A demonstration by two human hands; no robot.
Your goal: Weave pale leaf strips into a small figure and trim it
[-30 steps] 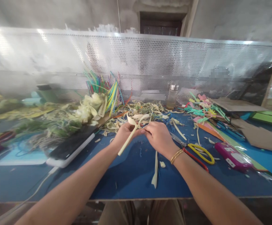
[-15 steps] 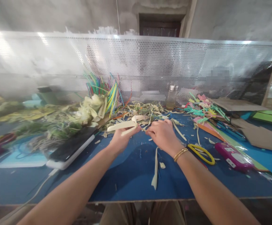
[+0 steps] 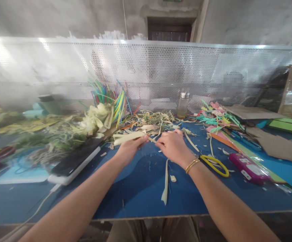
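— Where is the strip?

— In the left hand [image 3: 129,149], which is closed around its right end. The strip [image 3: 128,137] points left, almost level, low over the table [image 3: 136,191]. A second ago it slanted down toward the person.

— And the right hand?

— The right hand [image 3: 172,146] has its fingertips pinched together on the strip's thin end, close against the left hand, as before.

— Anything else moved?

— No. The scissors [image 3: 216,165] lie just beside the right wrist, the loose strip [image 3: 165,183] on the table below the hands, and the bottle [image 3: 183,104] at the back.
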